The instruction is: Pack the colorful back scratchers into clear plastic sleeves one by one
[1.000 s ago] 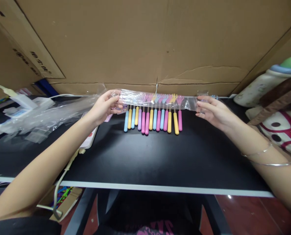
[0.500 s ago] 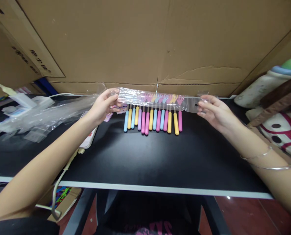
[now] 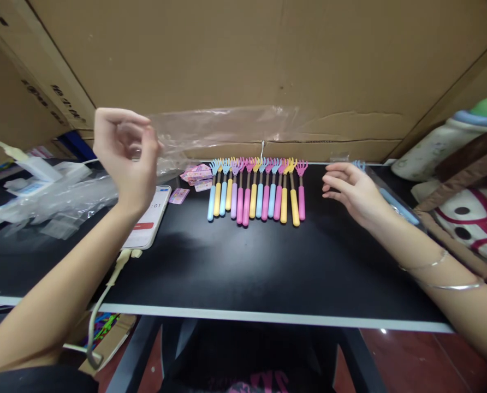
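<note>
**Head view: clear bag lifted above a row of back-scratchers**

Nearest, the black table [image 3: 243,273] spans the frame. On it lies a phone [image 3: 148,217] with its cable. The left hand [image 3: 124,155], raised, pinches one end of a clear plastic bag [image 3: 227,128], which trails rightward in the air. The right hand [image 3: 352,191] hovers with fingers loosely spread, holding nothing (a packaged blue item lies just beside it). Between the hands lies the row of pastel back-scratchers [image 3: 255,191], handles toward the viewer. Beyond stands a cardboard wall [image 3: 268,54]. Risk: the limp bag may sag and drag across the row, disturbing its alignment.
</note>
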Available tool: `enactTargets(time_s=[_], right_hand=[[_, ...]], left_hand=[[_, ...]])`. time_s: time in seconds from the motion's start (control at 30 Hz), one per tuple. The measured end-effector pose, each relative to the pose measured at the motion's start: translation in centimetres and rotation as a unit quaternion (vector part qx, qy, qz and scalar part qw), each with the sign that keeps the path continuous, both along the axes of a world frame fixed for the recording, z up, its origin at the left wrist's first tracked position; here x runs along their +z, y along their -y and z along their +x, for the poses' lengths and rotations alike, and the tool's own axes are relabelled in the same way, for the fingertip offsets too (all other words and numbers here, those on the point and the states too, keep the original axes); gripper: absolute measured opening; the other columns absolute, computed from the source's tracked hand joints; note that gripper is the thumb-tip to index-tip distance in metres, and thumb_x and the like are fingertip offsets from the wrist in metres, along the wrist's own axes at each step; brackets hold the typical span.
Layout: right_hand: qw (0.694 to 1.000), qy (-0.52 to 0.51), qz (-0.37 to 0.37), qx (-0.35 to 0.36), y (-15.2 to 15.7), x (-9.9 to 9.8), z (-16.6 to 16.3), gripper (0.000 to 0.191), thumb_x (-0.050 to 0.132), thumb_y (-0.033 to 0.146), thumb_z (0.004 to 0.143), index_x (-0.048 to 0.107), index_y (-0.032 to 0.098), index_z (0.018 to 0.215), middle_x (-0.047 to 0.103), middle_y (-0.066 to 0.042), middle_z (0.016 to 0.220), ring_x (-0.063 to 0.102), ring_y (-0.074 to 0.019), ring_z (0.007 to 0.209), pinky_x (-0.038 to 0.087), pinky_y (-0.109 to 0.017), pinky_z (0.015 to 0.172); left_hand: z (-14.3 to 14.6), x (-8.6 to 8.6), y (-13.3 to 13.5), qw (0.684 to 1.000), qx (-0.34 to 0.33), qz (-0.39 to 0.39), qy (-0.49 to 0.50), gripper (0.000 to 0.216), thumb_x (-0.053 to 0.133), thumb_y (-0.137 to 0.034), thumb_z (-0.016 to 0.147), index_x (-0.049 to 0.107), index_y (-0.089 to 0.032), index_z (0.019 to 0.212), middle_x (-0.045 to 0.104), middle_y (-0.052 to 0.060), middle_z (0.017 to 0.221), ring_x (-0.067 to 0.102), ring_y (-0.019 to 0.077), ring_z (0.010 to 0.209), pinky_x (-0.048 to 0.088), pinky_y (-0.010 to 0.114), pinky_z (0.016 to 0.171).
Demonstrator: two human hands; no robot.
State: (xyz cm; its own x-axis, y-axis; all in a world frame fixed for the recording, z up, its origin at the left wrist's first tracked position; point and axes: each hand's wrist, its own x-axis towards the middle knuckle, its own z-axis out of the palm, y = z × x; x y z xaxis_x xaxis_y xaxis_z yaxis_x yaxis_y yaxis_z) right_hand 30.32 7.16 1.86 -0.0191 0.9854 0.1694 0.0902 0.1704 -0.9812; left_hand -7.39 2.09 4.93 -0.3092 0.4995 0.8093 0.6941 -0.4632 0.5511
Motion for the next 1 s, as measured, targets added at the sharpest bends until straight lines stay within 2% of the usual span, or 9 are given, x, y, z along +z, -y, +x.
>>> enactTargets(time_s=[0.1,0.17,0.23,0.37,0.5,0.6,0.7,0.8,1.0], right_hand=[[0.998,0.047,0.037,0.027,0.5,-0.2,-0.6,0.032,0.079,0.031,0.065,0.059,0.024,0.089,0.059,0.003,0.080,0.058,-0.0099,0.064,0.052,-0.022,0.057],[0.993,0.077,0.065,0.053,0.8,-0.5,-1.2,0.031,0.078,0.032,0.067,0.059,0.024,0.090,0.060,0.002,0.079,0.060,-0.0112,0.065,0.053,-0.024,0.060],[0.986,0.114,0.088,0.087,1.4,-0.9,-1.8,0.027,0.075,0.034,0.072,0.060,0.023,0.092,0.063,0.001,0.079,0.061,-0.0127,0.065,0.054,-0.027,0.063],[0.949,0.225,0.156,0.154,3.2,-1.4,-3.5,0.018,0.064,0.032,0.084,0.062,0.021,0.098,0.069,-0.003,0.083,0.065,-0.0160,0.071,0.053,-0.030,0.066],[0.883,0.323,0.252,0.228,5.4,-1.5,-4.9,0.019,0.058,0.023,0.088,0.062,0.020,0.107,0.074,-0.006,0.095,0.069,-0.0187,0.083,0.052,-0.036,0.079],[0.844,0.354,0.308,0.259,6.6,-1.3,-5.4,0.031,0.061,0.024,0.088,0.059,0.023,0.118,0.074,-0.007,0.108,0.069,-0.0223,0.096,0.048,-0.043,0.092],[0.840,0.330,0.310,0.299,7.4,-1.3,-5.5,0.048,0.060,0.023,0.090,0.047,0.025,0.135,0.070,-0.008,0.122,0.065,-0.0222,0.113,0.049,-0.039,0.096],[0.835,0.324,0.302,0.325,7.6,-1.5,-5.5,0.058,0.059,0.023,0.091,0.037,0.026,0.145,0.064,-0.009,0.133,0.060,-0.0217,0.122,0.048,-0.038,0.099],[0.825,0.349,0.299,0.329,7.2,-1.7,-5.5,0.038,0.060,0.023,0.089,0.055,0.024,0.127,0.069,-0.009,0.113,0.065,-0.0223,0.100,0.054,-0.038,0.086]], left_hand=[[0.4,0.2,1.2,0.980,-0.014,0.026,-0.195,0.017,0.053,-0.039,0.093,0.062,-0.026,0.090,0.059,0.001,0.079,0.052,0.0148,0.073,0.036,0.034,0.067],[1.1,0.3,1.6,0.955,-0.032,-0.003,-0.295,0.018,0.060,-0.042,0.088,0.066,-0.028,0.079,0.056,0.001,0.065,0.045,0.0165,0.063,0.030,0.033,0.060],[2.1,0.3,1.9,0.932,-0.067,-0.060,-0.350,0.018,0.064,-0.045,0.085,0.069,-0.030,0.078,0.055,0.001,0.061,0.043,0.0165,0.059,0.024,0.030,0.056],[3.9,0.4,2.6,0.900,-0.158,-0.130,-0.386,0.018,0.062,-0.042,0.088,0.069,-0.029,0.078,0.052,0.001,0.059,0.047,0.0152,0.057,0.026,0.028,0.055],[4.8,0.2,3.6,0.862,-0.201,-0.100,-0.454,0.023,0.054,-0.036,0.093,0.066,-0.026,0.076,0.058,0.001,0.062,0.051,0.0139,0.059,0.031,0.027,0.054],[5.2,-0.3,4.2,0.825,-0.192,-0.050,-0.530,0.023,0.048,-0.031,0.095,0.067,-0.025,0.084,0.064,0.001,0.067,0.056,0.0139,0.062,0.035,0.027,0.055],[5.6,-0.8,4.5,0.792,-0.186,-0.004,-0.581,0.021,0.046,-0.027,0.096,0.066,-0.023,0.090,0.067,0.001,0.070,0.059,0.0139,0.063,0.039,0.027,0.059],[6.0,-1.4,4.6,0.779,-0.208,-0.006,-0.592,0.021,0.048,-0.033,0.098,0.065,-0.022,0.097,0.066,0.000,0.071,0.060,0.0138,0.064,0.041,0.026,0.061],[6.3,-2.4,4.4,0.760,-0.256,-0.066,-0.593,0.032,0.061,-0.044,0.091,0.060,-0.022,0.114,0.068,0.003,0.089,0.064,0.0170,0.080,0.045,0.026,0.066]])
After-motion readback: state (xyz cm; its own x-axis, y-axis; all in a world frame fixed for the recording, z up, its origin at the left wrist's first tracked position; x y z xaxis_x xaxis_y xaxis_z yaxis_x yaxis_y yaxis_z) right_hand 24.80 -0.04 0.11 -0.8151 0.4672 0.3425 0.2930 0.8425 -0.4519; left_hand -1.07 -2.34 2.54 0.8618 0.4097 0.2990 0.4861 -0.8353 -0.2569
